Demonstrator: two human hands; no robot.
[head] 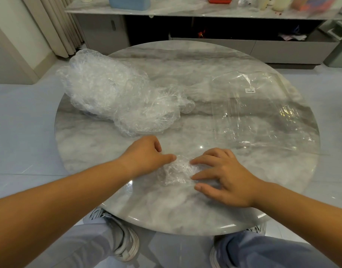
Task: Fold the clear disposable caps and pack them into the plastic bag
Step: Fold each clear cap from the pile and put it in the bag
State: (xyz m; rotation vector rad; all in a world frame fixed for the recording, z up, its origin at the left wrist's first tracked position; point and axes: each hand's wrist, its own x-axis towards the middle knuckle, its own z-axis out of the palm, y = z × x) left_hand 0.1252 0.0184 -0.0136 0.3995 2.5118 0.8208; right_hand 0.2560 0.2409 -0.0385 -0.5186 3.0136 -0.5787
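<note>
A small crumpled clear cap [177,171] lies on the round marble table [185,215] near its front edge. My left hand [145,154] touches the cap's left side with its thumb, the other fingers curled above the table. My right hand [224,175] presses spread fingers on the cap's right side. A big heap of loose clear caps [116,93] sits at the table's left. The flat clear plastic bag [262,113], with a small white label, lies at the right.
Beyond the table stands a low grey cabinet [205,45] with a marble top holding a blue box and bottles. A curtain hangs at the far left. My knees and grey shoes show under the table's front edge.
</note>
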